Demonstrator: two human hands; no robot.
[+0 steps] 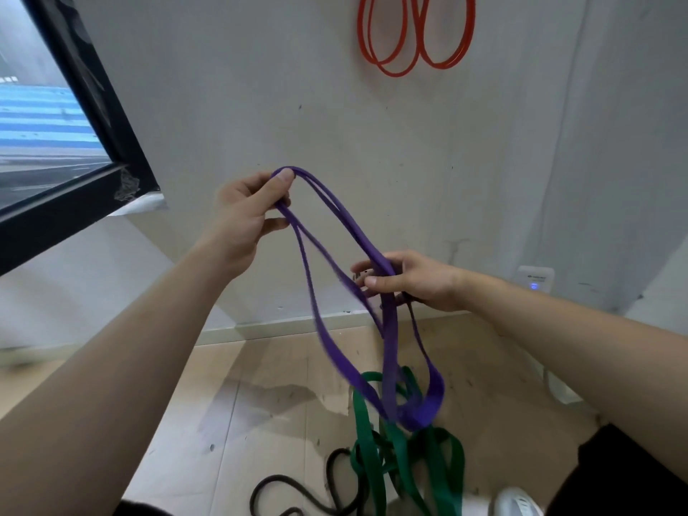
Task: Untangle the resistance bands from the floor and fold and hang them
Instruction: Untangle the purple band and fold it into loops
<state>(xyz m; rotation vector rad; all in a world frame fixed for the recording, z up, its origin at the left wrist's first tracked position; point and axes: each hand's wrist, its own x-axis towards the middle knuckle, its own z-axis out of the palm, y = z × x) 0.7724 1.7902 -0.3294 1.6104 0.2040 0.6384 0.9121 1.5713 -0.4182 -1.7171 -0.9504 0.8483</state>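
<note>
A purple resistance band is stretched between both hands in front of the wall. My left hand pinches its upper fold between thumb and fingers. Lower and to the right, my right hand grips several strands of the same band. The band's loops hang down and pass through a green band that lies tangled on the floor. A black band lies on the floor left of the green one. An orange band hangs folded in loops high on the wall.
A dark-framed window juts out at the left. A white device with a blue light sits low on the wall at the right. My white shoe and dark trouser leg are at the bottom right on the wooden floor.
</note>
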